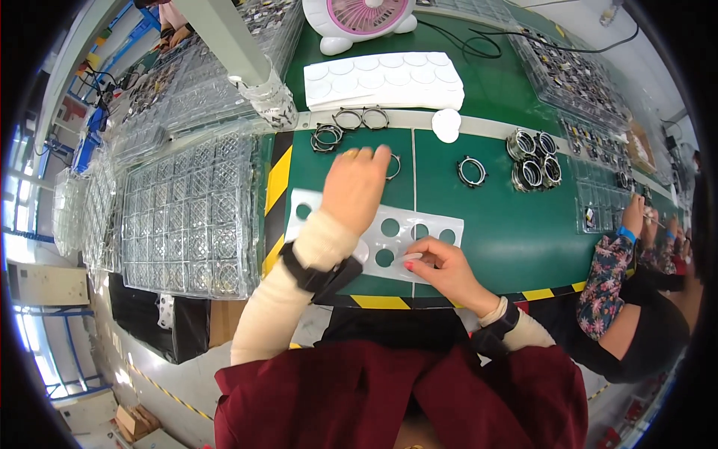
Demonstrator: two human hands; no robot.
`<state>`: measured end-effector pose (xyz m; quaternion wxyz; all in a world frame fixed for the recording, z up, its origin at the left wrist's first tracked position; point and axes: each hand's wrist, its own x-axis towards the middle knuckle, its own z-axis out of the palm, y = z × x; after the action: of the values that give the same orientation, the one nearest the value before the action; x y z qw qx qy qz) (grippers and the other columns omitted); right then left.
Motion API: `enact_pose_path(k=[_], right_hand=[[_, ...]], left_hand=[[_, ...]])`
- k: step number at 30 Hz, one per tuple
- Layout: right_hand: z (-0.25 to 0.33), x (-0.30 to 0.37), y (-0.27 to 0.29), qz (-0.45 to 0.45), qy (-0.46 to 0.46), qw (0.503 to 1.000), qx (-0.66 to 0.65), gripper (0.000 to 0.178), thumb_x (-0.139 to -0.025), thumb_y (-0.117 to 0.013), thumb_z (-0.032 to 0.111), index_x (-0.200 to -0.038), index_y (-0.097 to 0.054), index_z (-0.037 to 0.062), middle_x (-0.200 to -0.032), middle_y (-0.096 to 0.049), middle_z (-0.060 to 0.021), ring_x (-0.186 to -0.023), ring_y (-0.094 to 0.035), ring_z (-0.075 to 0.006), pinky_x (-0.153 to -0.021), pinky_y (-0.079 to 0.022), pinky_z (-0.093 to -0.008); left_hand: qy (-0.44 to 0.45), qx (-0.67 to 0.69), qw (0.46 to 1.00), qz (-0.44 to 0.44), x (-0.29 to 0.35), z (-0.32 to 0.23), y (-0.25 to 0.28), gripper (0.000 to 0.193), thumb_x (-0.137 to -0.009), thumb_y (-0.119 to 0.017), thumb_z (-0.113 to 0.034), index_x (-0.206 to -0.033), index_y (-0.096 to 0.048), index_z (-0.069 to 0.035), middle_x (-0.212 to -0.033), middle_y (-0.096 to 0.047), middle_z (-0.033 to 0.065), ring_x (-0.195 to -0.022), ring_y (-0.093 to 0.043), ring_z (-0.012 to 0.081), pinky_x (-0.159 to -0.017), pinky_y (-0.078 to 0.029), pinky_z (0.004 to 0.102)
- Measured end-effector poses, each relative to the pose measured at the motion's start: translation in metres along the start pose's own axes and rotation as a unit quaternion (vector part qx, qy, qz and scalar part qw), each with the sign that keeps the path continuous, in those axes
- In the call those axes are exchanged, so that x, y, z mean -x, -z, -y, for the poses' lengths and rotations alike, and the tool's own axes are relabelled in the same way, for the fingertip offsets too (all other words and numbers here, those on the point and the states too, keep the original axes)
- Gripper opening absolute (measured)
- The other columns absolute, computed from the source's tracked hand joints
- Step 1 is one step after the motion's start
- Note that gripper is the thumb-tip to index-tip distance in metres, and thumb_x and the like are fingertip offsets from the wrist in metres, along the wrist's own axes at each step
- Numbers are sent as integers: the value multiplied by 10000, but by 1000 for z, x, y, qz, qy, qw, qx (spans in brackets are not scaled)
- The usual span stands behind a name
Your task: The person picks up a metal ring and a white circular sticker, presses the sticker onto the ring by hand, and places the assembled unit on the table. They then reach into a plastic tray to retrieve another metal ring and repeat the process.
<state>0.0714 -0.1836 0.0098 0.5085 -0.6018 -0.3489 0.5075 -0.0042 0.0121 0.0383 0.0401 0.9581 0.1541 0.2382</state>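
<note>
My left hand [354,188] is over the green table with its fingers bent and together; whatever they hold is hidden. Just right of them, part of a metal ring [394,166] shows, but contact cannot be made out. My right hand [446,273] pinches a small pale disc [411,257], like a peeled sticker, between thumb and fingers. Below both hands lies a translucent white sheet [404,223] with round holes, partly covered by my left forearm. Several metal rings [327,138] lie beyond my left hand, and a single ring [471,172] lies to the right.
A stack of white sheets with round cut-outs [383,82] lies at the back, below a pink-and-white fan [366,16]. Clear plastic trays [191,217] stand at left. Stacked rings [529,173] and another tray [598,196] are at right, near a co-worker's arm [603,288].
</note>
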Motion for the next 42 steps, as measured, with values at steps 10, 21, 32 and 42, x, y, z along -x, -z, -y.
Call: enact_pose_path(k=[10, 21, 32, 42], right_hand=[[2, -8, 10, -84, 103, 991, -27, 124, -824, -598, 60, -921, -572, -13, -818, -568, -8, -717, -510, -50, -603, -432, -179], [48, -88, 33, -225, 206, 937, -168, 154, -854, -563, 135, -934, -575, 4, -840, -577, -11, -711, -487, -70, -632, -390, -210], [33, -91, 25, -246, 195, 928, -204, 175, -865, -550, 130, -979, -575, -1, -911, -596, -17, -834, -527, -72, -766, -397, -217], [28, -91, 22, -205, 142, 942, -222, 167, -858, -559, 91, -985, -573, -17, -911, -605, -37, -812, -554, -82, -716, -434, -211]], left_hand=[[99, -149, 975, 132, -29, 8, -44, 86, -730, -557, -119, -807, -547, -80, -775, -577, 83, -740, -601, 229, -614, -471, 336], [22, -16, 996, 80, -28, 18, -43, 78, -735, -540, -56, -807, -544, -26, -865, -593, 143, -661, -607, 262, -529, -482, 321], [282, 807, 432, 287, -12, 24, -29, 241, -915, -426, -134, -1099, -448, 20, -1079, -569, 196, -826, -622, 274, -679, -521, 383], [301, 911, 237, 154, -7, 9, -35, 440, -945, -377, -329, -1214, -406, 19, -1214, -475, 176, -1106, -502, 273, -952, -435, 383]])
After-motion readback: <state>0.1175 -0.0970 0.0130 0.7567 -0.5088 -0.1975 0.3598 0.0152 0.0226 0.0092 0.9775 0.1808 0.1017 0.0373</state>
